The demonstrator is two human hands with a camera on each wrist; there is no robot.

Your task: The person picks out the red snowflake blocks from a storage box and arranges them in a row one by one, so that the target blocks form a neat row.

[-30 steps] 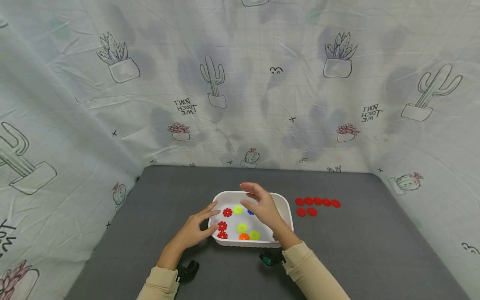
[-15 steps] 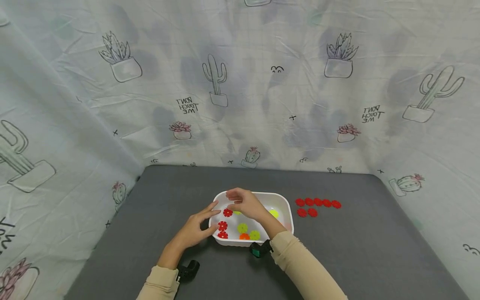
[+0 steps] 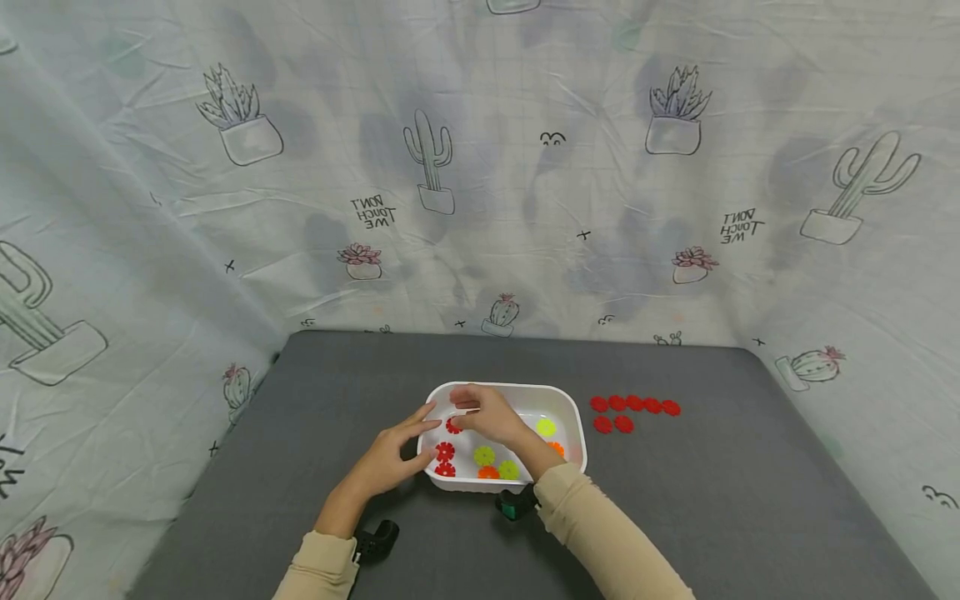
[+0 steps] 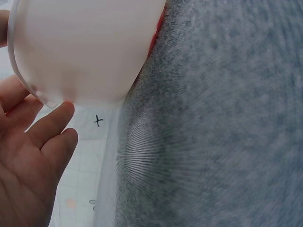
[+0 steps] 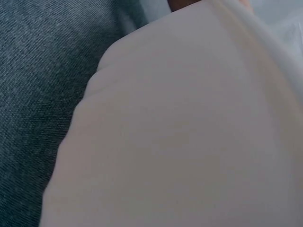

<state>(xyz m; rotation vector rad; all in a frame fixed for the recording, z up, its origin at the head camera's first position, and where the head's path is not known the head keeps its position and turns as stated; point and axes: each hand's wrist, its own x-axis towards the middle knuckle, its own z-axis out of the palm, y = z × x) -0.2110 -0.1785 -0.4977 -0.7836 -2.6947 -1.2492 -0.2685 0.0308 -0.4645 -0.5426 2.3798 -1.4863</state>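
Observation:
In the head view, a white plastic tray [image 3: 570, 417] holds notched flower-shaped discs. My left hand [image 3: 386, 458] rests at its left end, fingers fairly straight and thumb over the rim. The left wrist view has two fingers of the left hand [image 4: 33, 146] against the tray's outer wall [image 4: 85, 56]. My right hand [image 3: 491, 417] reaches into the tray, thumb over a red disc [image 3: 452, 427] that it partly covers, a gap between thumb and fingers. Two more red discs [image 3: 445, 452] lie near the left thumb. In the right wrist view the tray wall [image 5: 165, 127] hides the hand.
Yellow-green discs [image 3: 484, 456] and orange discs [image 3: 488, 472] lie in the tray. Right of it, several red discs [image 3: 634, 403] form two rows on the grey table [image 3: 720, 483]. A patterned cloth [image 3: 495, 233] stands behind the table.
My right hand has moved left and down inside the tray, to the far-left red disc, uncovering yellow-green and orange discs on the tray's right side. The left hand has stayed in place.

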